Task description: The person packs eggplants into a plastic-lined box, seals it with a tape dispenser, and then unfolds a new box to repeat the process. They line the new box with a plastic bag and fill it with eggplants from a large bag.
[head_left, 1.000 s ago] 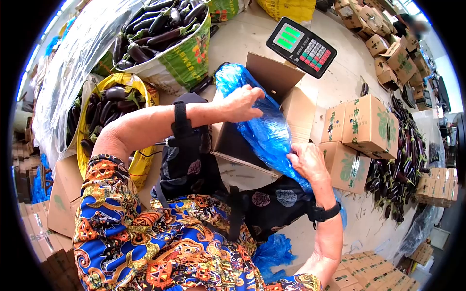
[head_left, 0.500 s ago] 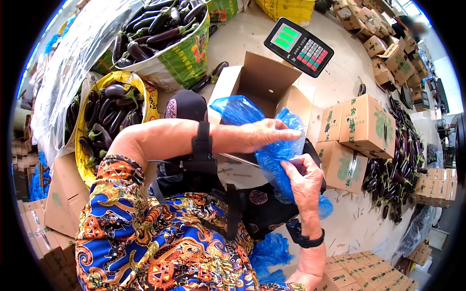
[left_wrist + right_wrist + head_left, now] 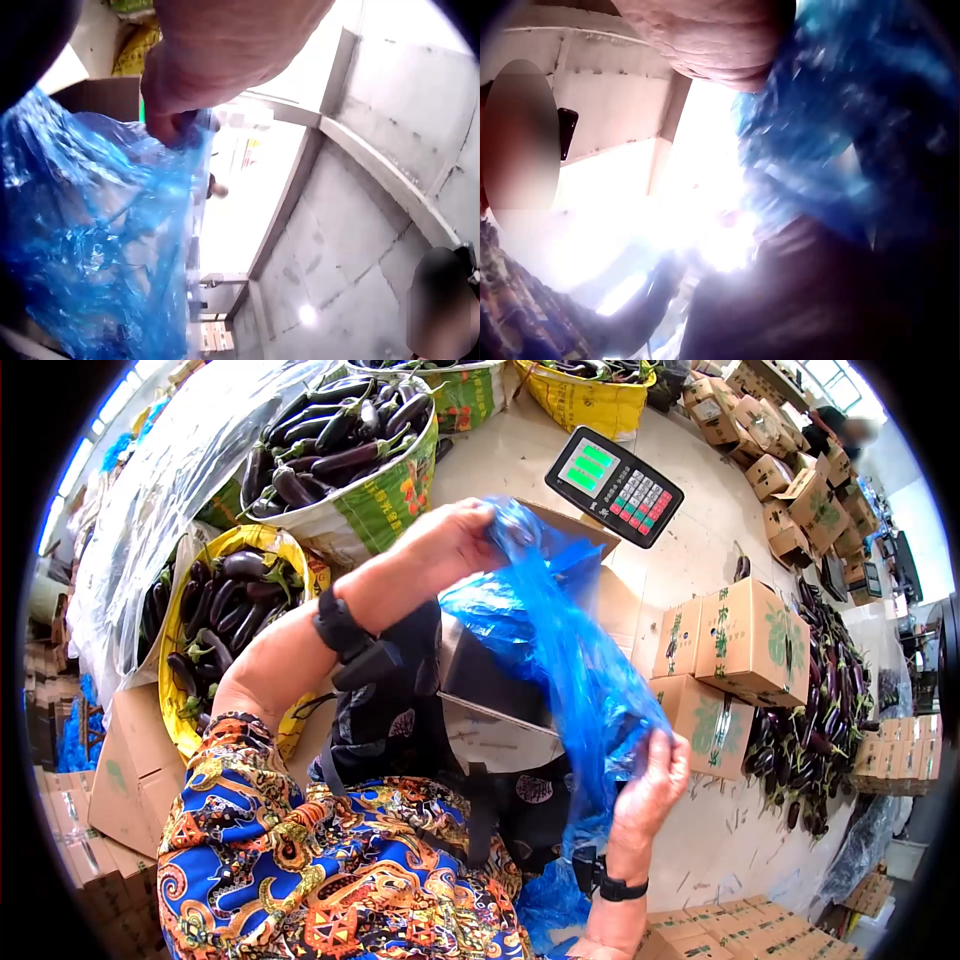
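Note:
A thin blue plastic bag [image 3: 570,630] is stretched between both hands, over an open cardboard box [image 3: 620,600]. My left hand [image 3: 455,540], at the upper end, pinches the bag's edge with curled fingers. Lower and to the right, my right hand [image 3: 650,785] grips the other end, plastic bunched at its fingers. In the left wrist view the blue film [image 3: 97,232] hangs in wrinkled folds below the left hand [image 3: 202,75]. The right wrist view has crumpled blue plastic [image 3: 817,150] beside the right hand [image 3: 720,37]. The bag covers part of the box's inside.
Behind the box stands a scale display [image 3: 615,485]. Sacks of eggplants [image 3: 340,460] and a yellow sack [image 3: 180,620] are on the left. Closed cartons [image 3: 750,640] and a pile of eggplants [image 3: 815,730] lie to the right. More blue plastic [image 3: 550,905] is by the person's lap.
The hands came together over the bag, then moved apart. The left hand rose up and left; the right went down. The bag is now pulled out between them.

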The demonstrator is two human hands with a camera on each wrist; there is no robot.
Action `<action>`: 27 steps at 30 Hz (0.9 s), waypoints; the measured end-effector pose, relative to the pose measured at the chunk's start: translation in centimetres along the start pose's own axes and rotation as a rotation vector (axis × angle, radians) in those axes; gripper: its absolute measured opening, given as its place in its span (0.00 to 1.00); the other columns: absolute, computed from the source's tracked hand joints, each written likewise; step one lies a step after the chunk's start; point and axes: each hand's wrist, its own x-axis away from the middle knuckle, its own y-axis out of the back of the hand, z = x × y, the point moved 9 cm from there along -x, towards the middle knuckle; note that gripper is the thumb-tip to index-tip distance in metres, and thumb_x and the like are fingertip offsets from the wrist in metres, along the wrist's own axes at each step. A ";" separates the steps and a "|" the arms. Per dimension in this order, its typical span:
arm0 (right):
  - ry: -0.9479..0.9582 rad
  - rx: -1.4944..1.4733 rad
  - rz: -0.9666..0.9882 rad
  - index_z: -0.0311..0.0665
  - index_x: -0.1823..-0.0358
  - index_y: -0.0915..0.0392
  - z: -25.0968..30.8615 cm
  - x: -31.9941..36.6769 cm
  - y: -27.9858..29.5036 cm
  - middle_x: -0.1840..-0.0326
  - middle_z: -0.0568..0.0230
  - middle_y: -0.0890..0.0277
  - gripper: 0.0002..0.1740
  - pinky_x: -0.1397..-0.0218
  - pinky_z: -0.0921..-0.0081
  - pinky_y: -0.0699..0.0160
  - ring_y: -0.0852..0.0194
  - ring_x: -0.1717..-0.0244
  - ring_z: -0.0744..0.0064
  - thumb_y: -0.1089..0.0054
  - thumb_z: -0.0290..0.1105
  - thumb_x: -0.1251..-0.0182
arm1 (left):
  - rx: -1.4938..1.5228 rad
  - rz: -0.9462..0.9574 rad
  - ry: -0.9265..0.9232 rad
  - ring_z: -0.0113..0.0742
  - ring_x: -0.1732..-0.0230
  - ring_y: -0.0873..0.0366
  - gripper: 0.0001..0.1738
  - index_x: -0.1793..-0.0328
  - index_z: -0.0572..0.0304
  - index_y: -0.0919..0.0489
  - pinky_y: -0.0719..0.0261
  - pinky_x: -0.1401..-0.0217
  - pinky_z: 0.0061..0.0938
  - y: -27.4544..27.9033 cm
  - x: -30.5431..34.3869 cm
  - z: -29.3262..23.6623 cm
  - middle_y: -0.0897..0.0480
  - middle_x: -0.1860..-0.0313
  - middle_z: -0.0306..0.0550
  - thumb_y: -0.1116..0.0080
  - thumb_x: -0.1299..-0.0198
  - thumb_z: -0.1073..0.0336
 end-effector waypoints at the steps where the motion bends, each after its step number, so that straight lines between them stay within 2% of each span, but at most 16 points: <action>1: -0.006 -0.076 -0.038 0.37 0.56 0.21 -0.1 -0.2 1.4 0.59 0.71 0.21 0.04 0.50 0.80 0.24 0.26 0.59 0.81 0.43 0.29 0.24 | 0.068 0.021 -0.022 0.46 0.49 0.17 0.09 0.45 0.63 0.25 0.20 0.37 0.53 2.3 -0.6 -1.5 0.16 0.50 0.50 0.53 0.26 0.70; 2: -0.013 -0.151 -0.075 0.39 0.57 0.21 -0.2 -0.4 3.0 0.59 0.70 0.21 0.04 0.49 0.78 0.24 0.25 0.59 0.80 0.43 0.29 0.24 | 0.136 0.043 -0.044 0.46 0.50 0.17 0.10 0.45 0.64 0.25 0.20 0.36 0.52 4.1 -0.9 -2.9 0.16 0.50 0.52 0.54 0.26 0.70; 3: -0.010 -0.199 -0.095 0.40 0.57 0.22 -0.5 -0.9 4.6 0.59 0.69 0.20 0.03 0.47 0.76 0.24 0.24 0.58 0.78 0.44 0.29 0.24 | 0.094 -0.128 -0.084 0.43 0.52 0.16 0.10 0.46 0.64 0.24 0.19 0.37 0.49 5.5 -0.5 -4.4 0.15 0.54 0.50 0.54 0.27 0.71; 4: -0.009 -0.246 -0.117 0.40 0.57 0.23 -0.9 -1.4 6.6 0.59 0.68 0.20 0.03 0.46 0.74 0.23 0.24 0.56 0.76 0.44 0.29 0.23 | 0.010 -0.189 -0.083 0.38 0.58 0.15 0.08 0.47 0.62 0.23 0.14 0.45 0.41 4.9 0.8 -5.6 0.15 0.59 0.46 0.51 0.27 0.71; 6: -0.084 -0.327 -0.033 0.39 0.54 0.23 -2.2 -2.3 9.2 0.56 0.65 0.20 0.04 0.41 0.71 0.25 0.23 0.52 0.71 0.43 0.30 0.24 | -0.092 -0.073 -0.065 0.31 0.64 0.17 0.07 0.47 0.59 0.23 0.13 0.56 0.31 6.3 0.7 -7.0 0.16 0.63 0.41 0.49 0.28 0.70; 7: -0.123 -0.261 -0.012 0.38 0.50 0.23 -2.6 -2.6 10.0 0.52 0.63 0.21 0.07 0.40 0.70 0.25 0.24 0.49 0.70 0.43 0.30 0.24 | -0.243 -0.172 -0.073 0.25 0.67 0.19 0.08 0.47 0.58 0.22 0.16 0.64 0.24 7.4 0.7 -7.2 0.18 0.65 0.37 0.49 0.27 0.68; 10: -0.161 0.061 -0.069 0.35 0.41 0.25 -2.3 -3.9 13.8 0.42 0.58 0.24 0.15 0.36 0.67 0.27 0.26 0.42 0.68 0.43 0.31 0.25 | -0.647 -0.151 -0.109 0.21 0.59 0.20 0.11 0.43 0.61 0.22 0.17 0.57 0.22 7.5 0.9 -7.8 0.18 0.59 0.33 0.48 0.26 0.65; 11: -0.160 0.191 -0.106 0.34 0.39 0.26 -2.0 -4.3 14.7 0.39 0.57 0.25 0.17 0.35 0.66 0.28 0.27 0.40 0.67 0.44 0.31 0.25 | -0.785 -0.079 -0.101 0.18 0.63 0.25 0.09 0.47 0.60 0.22 0.23 0.60 0.17 6.6 1.1 -7.8 0.22 0.63 0.30 0.47 0.26 0.64; 14: 0.349 0.504 -0.255 0.32 0.37 0.27 8.3 -3.5 9.0 0.34 0.56 0.29 0.19 0.33 0.66 0.30 0.30 0.36 0.66 0.44 0.33 0.25 | -1.003 0.042 -0.294 0.17 0.64 0.28 0.08 0.50 0.60 0.22 0.27 0.60 0.15 3.3 1.0 -8.3 0.24 0.65 0.30 0.48 0.25 0.65; 16: 0.385 0.529 -0.136 0.32 0.38 0.27 12.0 -3.5 3.3 0.34 0.57 0.28 0.19 0.32 0.65 0.31 0.30 0.35 0.63 0.43 0.33 0.26 | -1.023 0.004 -0.369 0.17 0.64 0.29 0.08 0.50 0.61 0.23 0.27 0.58 0.15 1.5 1.1 -8.2 0.23 0.66 0.31 0.51 0.25 0.67; 18: 0.617 0.762 0.135 0.33 0.39 0.26 13.8 -2.7 -4.7 0.36 0.54 0.27 0.20 0.33 0.61 0.30 0.29 0.36 0.60 0.39 0.32 0.30 | -1.075 -0.007 -0.466 0.17 0.64 0.29 0.08 0.50 0.61 0.23 0.27 0.58 0.16 0.0 0.8 -8.5 0.22 0.65 0.32 0.51 0.25 0.68; 20: 0.899 0.930 0.464 0.34 0.41 0.25 11.6 -0.3 -12.1 0.39 0.49 0.25 0.22 0.35 0.56 0.27 0.27 0.37 0.52 0.36 0.31 0.35 | -1.096 -0.052 -0.439 0.16 0.72 0.32 0.06 0.50 0.60 0.24 0.32 0.70 0.15 -0.5 0.5 -8.1 0.22 0.67 0.31 0.51 0.25 0.68; 22: 0.788 0.932 1.008 0.34 0.42 0.24 3.6 2.9 -17.1 0.44 0.48 0.23 0.24 0.36 0.54 0.26 0.24 0.40 0.47 0.32 0.30 0.41 | -1.105 -0.039 -0.463 0.15 0.74 0.34 0.06 0.50 0.59 0.24 0.35 0.74 0.15 -0.6 0.1 -7.9 0.22 0.68 0.30 0.51 0.24 0.68; 24: 0.316 1.171 1.482 0.35 0.43 0.23 -5.4 6.2 -17.0 0.47 0.50 0.21 0.24 0.39 0.56 0.24 0.22 0.44 0.48 0.30 0.29 0.43 | -1.068 -0.032 -0.438 0.15 0.72 0.32 0.07 0.50 0.59 0.24 0.33 0.72 0.15 -0.3 -0.2 -8.0 0.22 0.69 0.30 0.51 0.24 0.67; 26: 0.568 0.914 1.244 0.34 0.43 0.24 -2.6 4.5 -18.3 0.48 0.51 0.21 0.25 0.42 0.56 0.21 0.21 0.47 0.49 0.29 0.30 0.42 | -1.099 -0.046 -0.454 0.15 0.70 0.30 0.07 0.49 0.60 0.23 0.31 0.70 0.15 0.3 0.1 -8.4 0.22 0.68 0.30 0.50 0.24 0.66; 27: 0.668 0.783 1.120 0.34 0.42 0.24 -0.2 4.0 -18.8 0.48 0.51 0.21 0.26 0.44 0.57 0.20 0.20 0.49 0.50 0.29 0.31 0.42 | -1.098 -0.024 -0.408 0.16 0.65 0.26 0.08 0.49 0.60 0.23 0.26 0.63 0.15 0.9 0.0 -8.1 0.20 0.66 0.31 0.50 0.24 0.66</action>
